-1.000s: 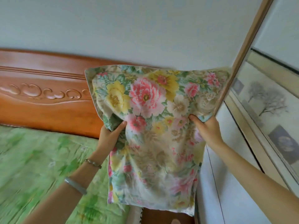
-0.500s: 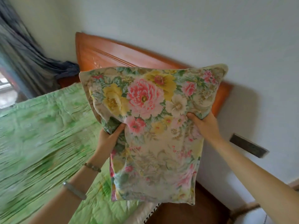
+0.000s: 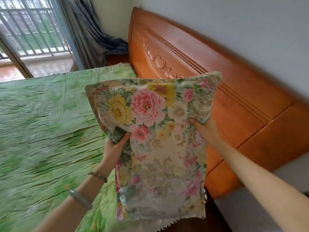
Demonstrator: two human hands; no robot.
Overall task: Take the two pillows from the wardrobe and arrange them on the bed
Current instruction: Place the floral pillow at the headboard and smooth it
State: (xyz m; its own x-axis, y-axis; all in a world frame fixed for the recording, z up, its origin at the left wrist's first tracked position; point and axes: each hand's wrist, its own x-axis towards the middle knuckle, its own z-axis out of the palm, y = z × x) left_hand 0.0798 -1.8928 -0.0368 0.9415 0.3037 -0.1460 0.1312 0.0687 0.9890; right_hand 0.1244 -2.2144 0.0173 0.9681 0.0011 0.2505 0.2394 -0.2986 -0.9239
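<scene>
Both hands pinch floral pillow [image 3: 157, 139] at upper side edges; pillow held in air.
Left hand [image 3: 115, 146] and right hand [image 3: 205, 129] each closed on fabric, arms extended. Long axis hangs downward from grip. Green bedspread [image 3: 41, 131] lies below-left; headboard [image 3: 234, 106] beyond, right hand nearer it.

Pillow [image 3: 157, 148]: printed floral cloth, matt, soft, creased where gripped. Bedspread [image 3: 41, 131]: green cloth, crinkled, rippled texture, slight sheen. Headboard [image 3: 234, 101]: orange-brown wood, smooth, satin varnish, carved scrolls and grooves. Curtain [image 3: 87, 34]: grey cloth, matt, crumpled. Wall [image 3: 217, 19]: painted, smooth, matt. Railing [image 3: 33, 27]: looks like pale metal bars. Bangle [image 3: 81, 199]: smooth, glossy, stone-like. Bracelet [image 3: 98, 176]: beads.
</scene>
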